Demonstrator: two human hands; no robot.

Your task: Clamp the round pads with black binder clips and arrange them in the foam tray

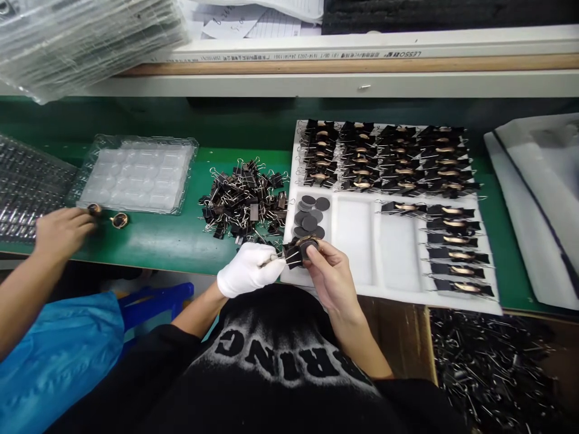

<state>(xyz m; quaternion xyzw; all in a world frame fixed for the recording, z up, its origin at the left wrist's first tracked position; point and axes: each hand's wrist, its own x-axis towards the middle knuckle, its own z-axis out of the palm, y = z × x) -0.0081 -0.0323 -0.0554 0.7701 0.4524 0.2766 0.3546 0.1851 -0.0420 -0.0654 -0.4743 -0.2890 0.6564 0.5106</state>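
Observation:
In its white glove, my left hand (250,269) pinches the wire handles of a black binder clip (293,254). Bare, my right hand (332,271) grips a round dark disc (310,246) with a gold-coloured rim, thumb on its face. The clip's jaws meet the disc's edge; whether they have closed on it I cannot tell. Just beyond my hands lies a heap of black binder clips (246,199). Loose dark grey discs (310,223) fill a compartment of the white foam tray (355,241). Rows of clips holding gold-rimmed pieces (402,157) occupy other compartments.
At left, a co-worker's hand (63,232) is beside two small gold-rimmed round pieces (119,220). Behind them sits a clear plastic tray (136,175). A carton of binder clips (493,367) stands below right. Stacked clear trays (85,42) overhang the shelf (362,63).

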